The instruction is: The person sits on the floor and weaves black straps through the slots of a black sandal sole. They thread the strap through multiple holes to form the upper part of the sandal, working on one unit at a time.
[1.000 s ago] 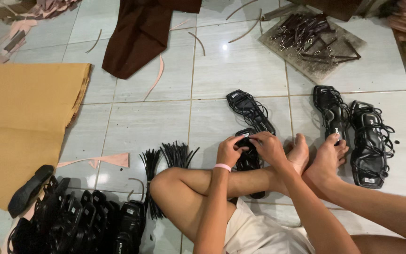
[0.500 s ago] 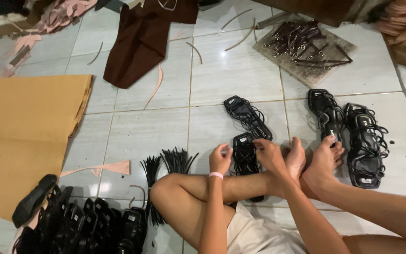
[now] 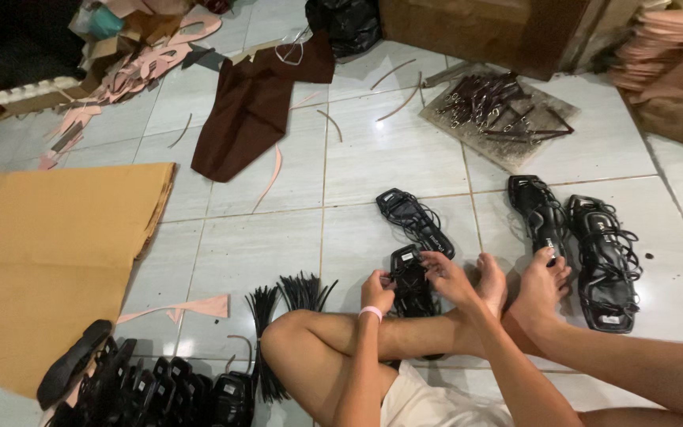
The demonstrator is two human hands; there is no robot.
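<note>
Sitting on the tiled floor (image 3: 247, 253), the person holds a black strappy sandal (image 3: 411, 283) with both hands: left hand (image 3: 376, 292) and right hand (image 3: 446, 277) fingers closed on its straps, beside another sandal (image 3: 414, 221)

Floor-level sandal-making workshop, informal, possibly home-based.

Work done seated on white floor tiles (image 3: 389, 150). Both hands (image 3: 416, 281) grip a black strappy sandal (image 3: 411, 283); finished sandals (image 3: 579, 229) just right of the grip, a row of black soles (image 3: 160, 387) down left. Black strap bundles (image 3: 290, 296) beside the grip; cardboard sheet (image 3: 49, 253) far left; brown material (image 3: 250, 111) and pink offcuts (image 3: 120, 75) beyond; board of metal fittings (image 3: 499, 111) up right.
</note>
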